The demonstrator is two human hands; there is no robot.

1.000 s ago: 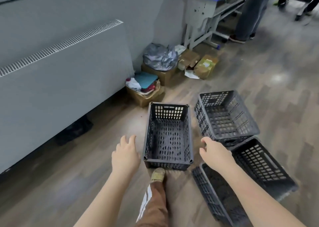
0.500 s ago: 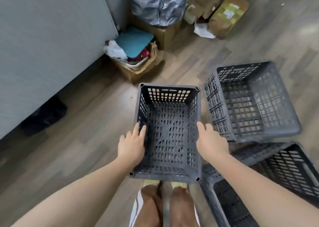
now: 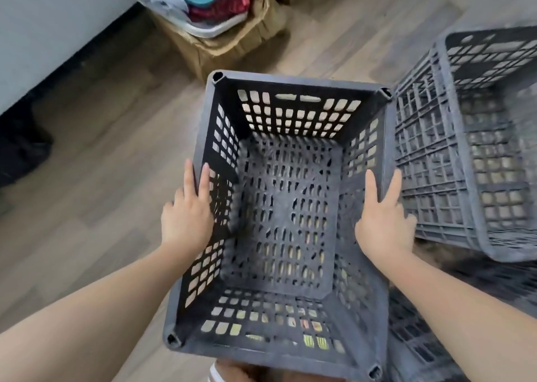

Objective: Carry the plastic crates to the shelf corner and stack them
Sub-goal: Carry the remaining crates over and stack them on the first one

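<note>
A dark grey perforated plastic crate (image 3: 290, 201) fills the middle of the head view, open side up and empty. My left hand (image 3: 187, 210) lies on its left rim, fingers over the edge. On the right rim rests my right hand (image 3: 383, 218), thumb inside the wall. A second grey crate (image 3: 465, 149) stands right beside it, and a third crate (image 3: 421, 344) lies at the lower right, partly hidden by my right forearm.
A cardboard box (image 3: 232, 41) holding a teal item, red cloth and a white tray sits on the wood floor just beyond the crate. A pale grey cabinet (image 3: 58, 18) runs along the left. My knees (image 3: 247, 373) show at the bottom edge.
I have bent closer to the crate, which now looks much larger. Both hands went from reaching in the air to gripping its left and right rims.
</note>
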